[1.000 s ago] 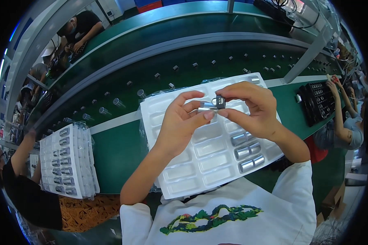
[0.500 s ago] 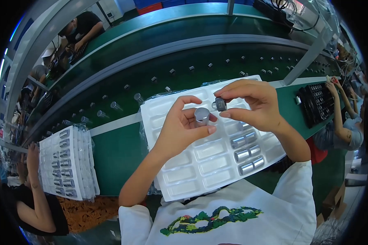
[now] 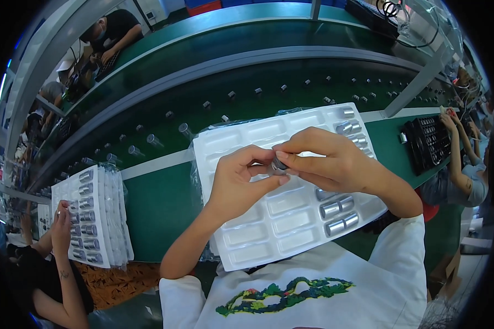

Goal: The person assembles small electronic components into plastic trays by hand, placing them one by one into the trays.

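Above a white moulded plastic tray (image 3: 288,203), my two hands meet. My left hand (image 3: 237,183) is closed around a silver cylindrical cup, mostly hidden by fingers. My right hand (image 3: 335,162) pinches a small dark-grey ribbed fitting (image 3: 280,164) at the cup's mouth; how deep it sits cannot be told. Several silver cylinders (image 3: 338,208) lie on their sides in the tray's right-hand compartments, while many of its other compartments hold nothing.
Behind the tray, a dark green conveyor (image 3: 247,109) carries scattered small fittings and clear-looking cups (image 3: 155,141). At left stands a stack of white trays (image 3: 112,219) with silver cylinders, beside a co-worker's hand (image 3: 61,225). A black crate (image 3: 429,140) stands at right.
My right hand has moved left and down, bringing the fitting from beside the cup to its mouth. The tray has shifted slightly right. At left, the co-worker's hand has moved onto the stacked trays.
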Available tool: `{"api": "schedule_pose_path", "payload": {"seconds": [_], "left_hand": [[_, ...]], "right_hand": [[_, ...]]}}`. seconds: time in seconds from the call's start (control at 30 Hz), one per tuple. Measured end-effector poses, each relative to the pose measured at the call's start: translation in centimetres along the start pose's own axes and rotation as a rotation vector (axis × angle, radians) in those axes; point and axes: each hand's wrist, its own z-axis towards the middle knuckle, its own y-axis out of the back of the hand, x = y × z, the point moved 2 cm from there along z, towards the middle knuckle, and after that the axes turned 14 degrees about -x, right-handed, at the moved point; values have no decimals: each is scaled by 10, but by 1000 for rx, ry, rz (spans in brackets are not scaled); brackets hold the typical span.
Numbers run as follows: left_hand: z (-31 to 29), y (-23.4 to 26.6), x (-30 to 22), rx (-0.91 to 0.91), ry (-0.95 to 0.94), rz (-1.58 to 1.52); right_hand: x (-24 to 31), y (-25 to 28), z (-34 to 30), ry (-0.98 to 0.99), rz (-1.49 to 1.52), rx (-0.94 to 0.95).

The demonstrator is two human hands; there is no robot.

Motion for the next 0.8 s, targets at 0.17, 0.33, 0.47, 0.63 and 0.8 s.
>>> {"api": "schedule_pose_path", "payload": {"seconds": [0.17,0.33,0.47,0.63,0.8], "left_hand": [[-6,6,-5,5,-143,209],[-12,5,-15,-70,-304,261],[-18,5,-11,-153,-301,285],[-23,7,-4,-116,-335,363],[-20,4,-5,-169,-450,409]], "right_hand": [[-5,-1,5,99,22,49],[-4,-10,4,287,-59,-91],[-6,-22,-4,357,-101,-168],[-1,-23,2,257,-32,-76],[3,-21,5,352,-166,-84]]}}
